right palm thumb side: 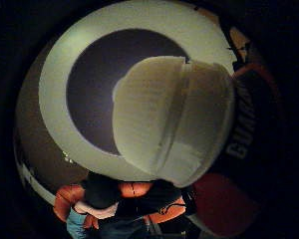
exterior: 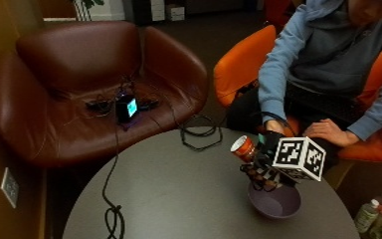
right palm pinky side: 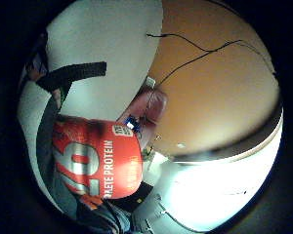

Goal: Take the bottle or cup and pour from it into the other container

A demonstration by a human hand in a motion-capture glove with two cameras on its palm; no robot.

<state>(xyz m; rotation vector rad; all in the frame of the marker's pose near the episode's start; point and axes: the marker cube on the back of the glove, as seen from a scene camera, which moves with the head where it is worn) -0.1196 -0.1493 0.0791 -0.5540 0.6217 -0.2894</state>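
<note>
tilting the bottle (exterior: 244, 148) over the bowl (exterior: 275, 203), right hand (exterior: 268, 149) wrapped round it; no liquid visible, pour unfinished.

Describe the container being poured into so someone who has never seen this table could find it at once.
Start at the round grey table in front of the seated person. Near its edge closest to that person, right under the gloved right hand that holds a tilted orange bottle, sits a bowl. It is the only open dish on the table, dull purple, with a pale rim in the thumb side palm view.
</note>
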